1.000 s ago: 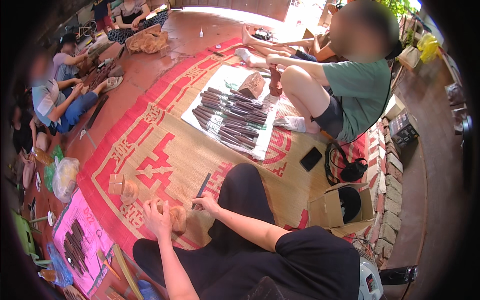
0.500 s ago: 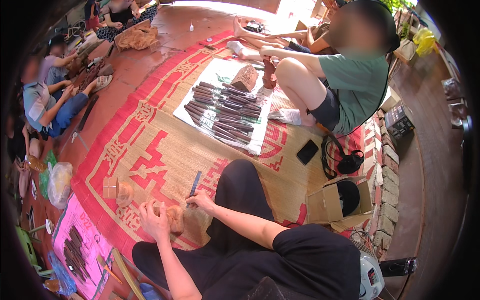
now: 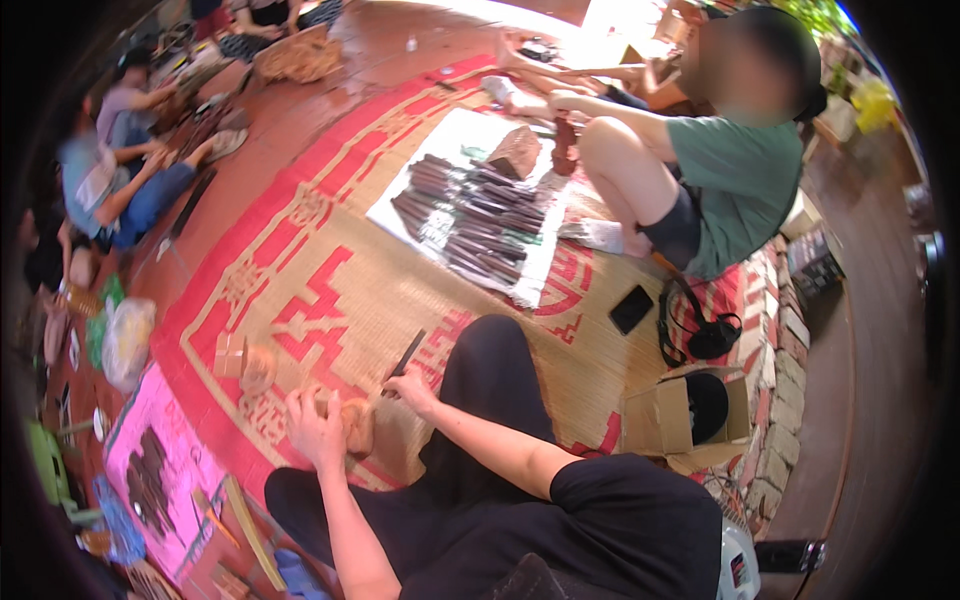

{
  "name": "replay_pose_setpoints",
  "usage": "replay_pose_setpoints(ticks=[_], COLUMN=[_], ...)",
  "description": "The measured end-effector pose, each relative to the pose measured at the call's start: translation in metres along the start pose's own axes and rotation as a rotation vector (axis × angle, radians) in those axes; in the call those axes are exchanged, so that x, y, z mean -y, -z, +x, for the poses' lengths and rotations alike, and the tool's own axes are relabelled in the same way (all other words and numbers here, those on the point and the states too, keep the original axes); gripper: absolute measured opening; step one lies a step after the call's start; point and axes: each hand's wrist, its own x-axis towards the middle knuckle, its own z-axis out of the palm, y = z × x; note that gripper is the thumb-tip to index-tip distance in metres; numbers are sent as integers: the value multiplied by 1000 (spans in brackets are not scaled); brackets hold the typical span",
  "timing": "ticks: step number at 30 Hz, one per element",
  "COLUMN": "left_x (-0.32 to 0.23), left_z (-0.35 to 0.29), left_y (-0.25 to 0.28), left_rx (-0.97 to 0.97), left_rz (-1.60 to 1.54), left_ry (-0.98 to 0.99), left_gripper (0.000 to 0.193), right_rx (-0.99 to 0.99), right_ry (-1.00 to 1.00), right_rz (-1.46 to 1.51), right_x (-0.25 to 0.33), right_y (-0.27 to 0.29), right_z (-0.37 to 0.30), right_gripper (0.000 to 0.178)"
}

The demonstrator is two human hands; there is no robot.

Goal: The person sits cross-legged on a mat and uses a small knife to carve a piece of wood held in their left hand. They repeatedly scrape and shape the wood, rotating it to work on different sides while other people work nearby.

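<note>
A person in dark clothes sat on a red and tan woven mat (image 3: pixel 410 300), seen from above, hands apart in front of the bent legs. The left hand (image 3: pixel 316 424) was closed over a pale carved wooden piece (image 3: pixel 357 427), which lay between the hands and appeared to rest on the mat. The right hand (image 3: pixel 410 388) was clamped on a slim dark tool (image 3: pixel 409 352) that slanted up and away, clear of the wood. Which end of it was sharp could not be told.

The likeliest trouble was a slip: if the tool met the wood and skidded off, the left fingers lay close by. The rounded wood might also have rolled or tipped on the yielding mat if pressed off-centre. The raised right knee (image 3: pixel 490 345) stood just beside the tool hand, so a wide swing could have knocked it and spoiled the aim. A second wooden piece (image 3: pixel 261 370) stood near the left hand, where a careless elbow or sleeve-free forearm might have toppled it.
</note>
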Motion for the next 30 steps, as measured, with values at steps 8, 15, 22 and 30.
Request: replay_pose_setpoints(ticks=[8, 15, 22, 30], left_x=[23, 17, 15, 22], left_z=[-6, -19, -15, -13], left_y=[-11, 2, -7, -7], left_rx=[-65, -41, 25, 28], left_rz=[-86, -86, -137, -71], left_ry=[-6, 62, 63, 5], left_gripper=[40, 47, 44, 45], right_rx=[-122, 74, 133, 186], right_ry=[6, -94, -128, -125], right_rz=[-89, 187, 187, 172], right_x=[12, 7, 7, -1], right_y=[-8, 6, 14, 9], right_z=[3, 12, 19, 15], right_gripper=[12, 12, 16, 12])
